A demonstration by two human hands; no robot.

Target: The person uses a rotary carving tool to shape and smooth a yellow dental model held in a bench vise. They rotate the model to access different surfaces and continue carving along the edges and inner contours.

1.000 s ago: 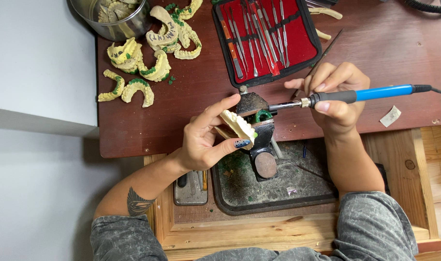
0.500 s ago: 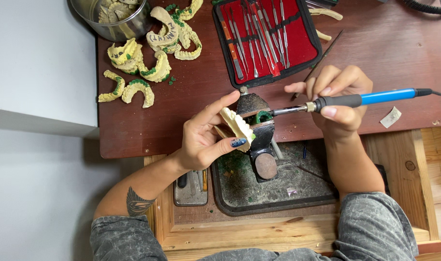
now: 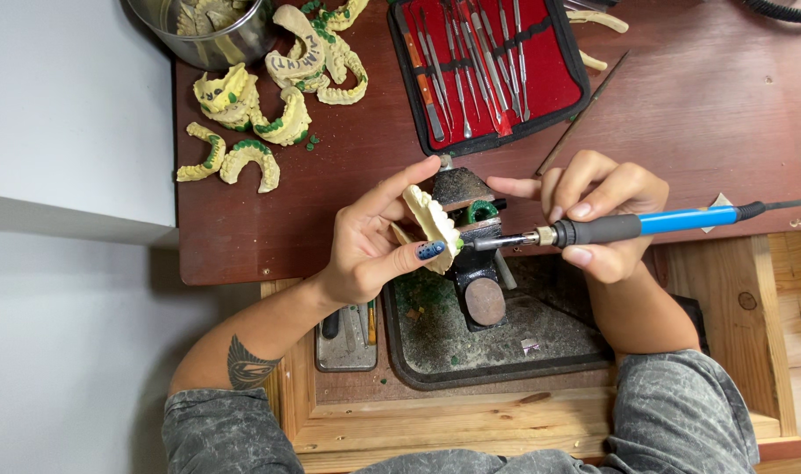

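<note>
My left hand (image 3: 370,241) pinches a cream-coloured dental cast (image 3: 431,226) between thumb and fingers, held upright over the bench edge. My right hand (image 3: 604,206) grips a pen-like heated tool with a blue and black handle (image 3: 633,226); its metal tip (image 3: 484,244) touches the cast's lower edge, where a speck of green wax shows. Just behind the cast stands a small dark burner or stand (image 3: 464,197) with a green lump on it.
A red case of metal instruments (image 3: 484,66) lies open at the back. Several yellow casts with green wax (image 3: 260,114) sit at the left beside a steel bowl (image 3: 212,31). A dark tray (image 3: 506,338) fills the drawer below. The tool's cord (image 3: 791,204) runs right.
The tool tip has come left and down from near the burner to touch the cast. My left hand has kept the cast almost still.
</note>
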